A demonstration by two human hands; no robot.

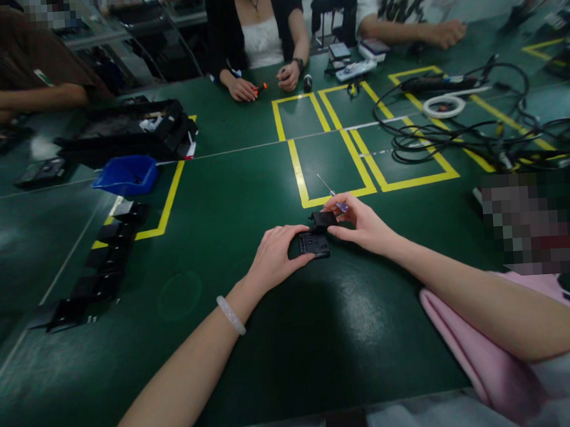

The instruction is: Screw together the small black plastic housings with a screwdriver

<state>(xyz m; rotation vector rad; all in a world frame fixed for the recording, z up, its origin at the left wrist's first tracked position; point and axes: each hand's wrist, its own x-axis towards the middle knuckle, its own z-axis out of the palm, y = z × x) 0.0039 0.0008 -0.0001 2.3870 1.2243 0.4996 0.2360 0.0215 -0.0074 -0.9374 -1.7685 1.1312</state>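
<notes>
My left hand (280,249) grips the left side of a small black plastic case half (314,244), thumb at its near edge and fingers at its far edge. Its upper face shows moulded compartments. Just beyond it, my right hand (357,222) holds a second black piece (324,219), which looks like a cover, tilted over the far edge of the case half. Tucked in the same hand is a thin screwdriver (341,205) with a clear purplish handle, its shaft pointing away and to the left. Whether the two black pieces touch is unclear.
Several black parts (107,256) stand in a row on the left, near a blue bin (127,175) and black trays (130,129). Yellow tape (299,174) marks rectangles on the green table. Black cables (420,134) lie right. A pink cloth (477,350) lies under my right forearm. Co-workers sit opposite.
</notes>
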